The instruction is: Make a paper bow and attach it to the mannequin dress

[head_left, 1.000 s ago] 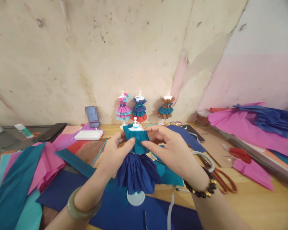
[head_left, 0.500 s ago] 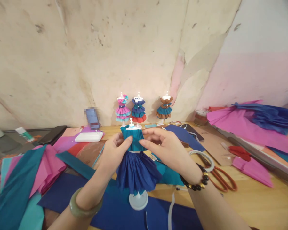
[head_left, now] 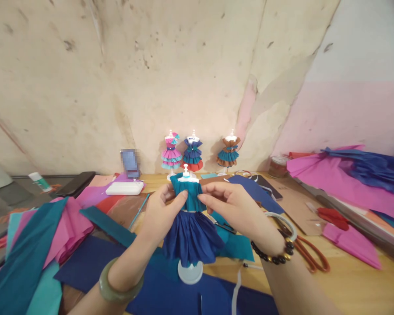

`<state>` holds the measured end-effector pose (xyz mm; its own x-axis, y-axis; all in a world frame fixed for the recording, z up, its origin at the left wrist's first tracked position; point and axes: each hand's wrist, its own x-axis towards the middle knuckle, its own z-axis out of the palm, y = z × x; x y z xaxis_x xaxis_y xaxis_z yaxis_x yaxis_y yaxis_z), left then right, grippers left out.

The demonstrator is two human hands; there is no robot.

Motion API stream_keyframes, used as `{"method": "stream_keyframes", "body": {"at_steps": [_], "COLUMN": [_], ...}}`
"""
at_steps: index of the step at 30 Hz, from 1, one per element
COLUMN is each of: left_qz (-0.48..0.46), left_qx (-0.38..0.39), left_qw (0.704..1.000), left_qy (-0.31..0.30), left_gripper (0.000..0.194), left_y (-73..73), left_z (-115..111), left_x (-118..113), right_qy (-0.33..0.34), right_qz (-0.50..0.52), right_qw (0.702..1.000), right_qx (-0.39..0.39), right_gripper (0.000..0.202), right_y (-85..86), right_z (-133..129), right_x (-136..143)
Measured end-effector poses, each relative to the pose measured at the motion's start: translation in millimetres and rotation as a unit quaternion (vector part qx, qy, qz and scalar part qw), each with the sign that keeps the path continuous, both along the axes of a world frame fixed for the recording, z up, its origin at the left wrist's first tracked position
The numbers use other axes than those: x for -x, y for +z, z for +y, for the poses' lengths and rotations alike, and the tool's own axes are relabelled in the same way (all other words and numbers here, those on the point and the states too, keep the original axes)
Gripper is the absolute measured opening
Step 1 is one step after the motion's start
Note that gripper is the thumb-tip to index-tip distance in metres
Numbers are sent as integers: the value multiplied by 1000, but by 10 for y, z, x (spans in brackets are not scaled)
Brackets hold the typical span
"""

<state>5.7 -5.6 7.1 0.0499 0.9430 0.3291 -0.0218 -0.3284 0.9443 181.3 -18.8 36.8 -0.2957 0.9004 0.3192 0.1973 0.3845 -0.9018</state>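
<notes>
A small white dress-form stand point(head_left: 190, 274) stands before me on blue sheets. It wears a teal pleated bodice point(head_left: 191, 197) above a gathered dark blue skirt point(head_left: 193, 239). My left hand point(head_left: 162, 214) pinches the bodice's left side, its thumb lying on the front. On the opposite side, my right hand point(head_left: 235, 203) holds the bodice's right edge between thumb and fingers. The fingertips behind the bodice are partly hidden. A white neck with a knob rises above the bodice's top edge.
Three dressed miniature forms, one in brown and teal point(head_left: 229, 151), stand along the wall. Orange-handled scissors point(head_left: 311, 253) and a white tape roll point(head_left: 290, 225) lie at right. Coloured crepe sheets point(head_left: 26, 249) pile up at left; a phone point(head_left: 130, 162) leans at the back.
The view has swung slightly left, so everything sits a little further right. Both hands keep their hold on the bodice, with only a slight shift of the fingers.
</notes>
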Motion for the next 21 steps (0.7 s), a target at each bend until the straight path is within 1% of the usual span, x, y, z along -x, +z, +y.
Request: {"method": "stream_keyframes", "body": {"at_steps": [3, 8, 12, 17, 21], "left_qz": [16, 39, 44, 42, 51], "left_qx": [-10, -25, -29, -29, -28], "left_qw": [1000, 999, 998, 999, 998], "left_qy": [10, 17, 17, 13, 25], "left_gripper": [33, 33, 30, 31, 32], "left_y": [11, 26, 28, 30, 18], "left_z": [-13, -42, -69, -83, -70], "left_x": [-21, -48, -63, -67, -49], "right_qy": [-13, -56, -82, -94, -109], "right_qz": [-4, -32, -52, -64, -62], "right_qw": [1000, 998, 995, 993, 992], "right_qx": [5, -28, -37, -30, -34], "right_gripper": [17, 18, 19, 20, 21], "right_y": [-19, -26, -14, 8, 44], "right_z": [-4, -10, -21, -53, -66], "right_x": [22, 40, 45, 48, 6]}}
